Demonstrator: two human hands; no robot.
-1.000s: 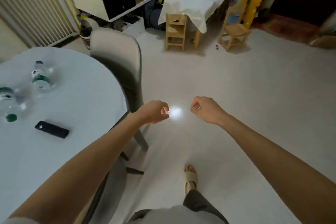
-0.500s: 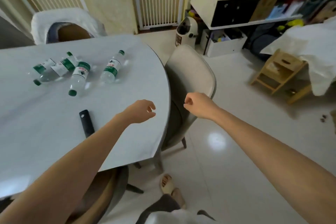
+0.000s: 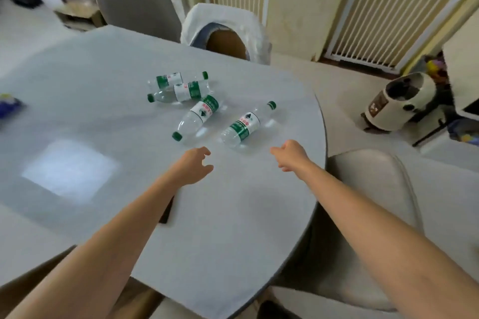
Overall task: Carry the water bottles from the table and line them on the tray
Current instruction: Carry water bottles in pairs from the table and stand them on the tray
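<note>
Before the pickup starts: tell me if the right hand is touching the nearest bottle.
Apart. The head view shows bare table between the right hand and the nearest bottle.

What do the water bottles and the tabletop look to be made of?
Water bottles: likely clear thin plastic, see-through bodies, green caps, printed wrap labels. Table: hard, smooth, pale grey top, semi-glossy, since it mirrors a window patch; stone or laminate, cannot tell.

Dark object [image 3: 167, 211] mostly under the left forearm; blue item [image 3: 9, 107] blurred at frame edge.
</note>
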